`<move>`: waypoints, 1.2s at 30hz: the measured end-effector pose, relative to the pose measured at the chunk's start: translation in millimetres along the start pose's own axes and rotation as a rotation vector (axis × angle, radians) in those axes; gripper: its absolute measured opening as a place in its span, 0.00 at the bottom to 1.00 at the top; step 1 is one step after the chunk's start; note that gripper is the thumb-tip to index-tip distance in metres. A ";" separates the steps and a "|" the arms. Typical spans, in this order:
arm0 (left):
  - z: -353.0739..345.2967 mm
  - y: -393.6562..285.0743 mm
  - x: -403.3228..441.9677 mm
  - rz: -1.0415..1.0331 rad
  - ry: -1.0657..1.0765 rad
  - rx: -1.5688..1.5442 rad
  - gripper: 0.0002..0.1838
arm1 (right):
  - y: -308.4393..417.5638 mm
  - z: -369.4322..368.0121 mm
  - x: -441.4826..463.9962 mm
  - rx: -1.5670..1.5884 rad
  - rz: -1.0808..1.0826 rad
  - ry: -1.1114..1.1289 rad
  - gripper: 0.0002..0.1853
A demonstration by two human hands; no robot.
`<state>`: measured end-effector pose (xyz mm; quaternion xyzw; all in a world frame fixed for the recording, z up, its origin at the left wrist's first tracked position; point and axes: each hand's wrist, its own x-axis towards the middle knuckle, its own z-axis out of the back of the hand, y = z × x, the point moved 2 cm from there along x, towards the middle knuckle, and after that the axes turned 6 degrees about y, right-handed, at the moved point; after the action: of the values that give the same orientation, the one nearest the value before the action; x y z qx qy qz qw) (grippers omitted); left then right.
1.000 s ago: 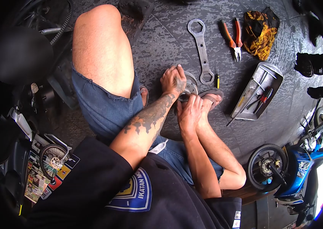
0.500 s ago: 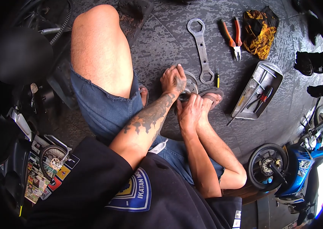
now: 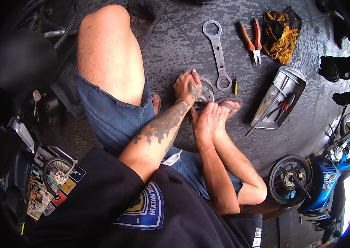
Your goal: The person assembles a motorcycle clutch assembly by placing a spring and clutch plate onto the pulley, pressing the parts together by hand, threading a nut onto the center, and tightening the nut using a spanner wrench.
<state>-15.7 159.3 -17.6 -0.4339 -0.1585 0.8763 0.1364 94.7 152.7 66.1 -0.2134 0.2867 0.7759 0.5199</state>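
Observation:
A round metal part (image 3: 207, 94) with holes in its face lies between my feet. My left hand (image 3: 188, 87), at the end of the tattooed forearm, is closed on its upper left rim. At its lower edge is my right hand (image 3: 206, 121), with fingers bent together against the part near its dark centre opening; the fingertips are partly hidden. A long flat ring wrench (image 3: 219, 56) lies just beyond the part. Beside the wrench's lower end rests a small yellow screwdriver (image 3: 236, 87).
Orange-handled pliers (image 3: 254, 44) and a black and yellow cloth (image 3: 282, 35) lie at the upper right. A metal tray (image 3: 279, 98) holds several tools. A blue motorcycle (image 3: 324, 182) stands at the lower right, a small wheel (image 3: 57, 176) at the lower left.
The fingers of my right hand have shifted slightly at the part's centre, and more of the opening shows. My left hand has stayed in place.

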 end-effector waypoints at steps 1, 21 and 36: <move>-0.1 0.2 -0.7 0.008 0.002 0.000 0.24 | 0.1 0.3 1.0 -0.004 0.001 0.004 0.23; 0.4 0.4 -0.7 0.019 0.008 0.001 0.25 | 0.9 11.6 -1.5 0.092 0.130 -0.050 0.30; -0.2 0.7 -0.5 0.018 0.001 0.000 0.24 | -1.9 2.2 -2.7 0.101 0.129 -0.042 0.24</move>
<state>-15.3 158.5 -17.6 -0.4356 -0.1544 0.8774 0.1288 97.4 152.9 69.0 -0.1515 0.3277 0.7965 0.4850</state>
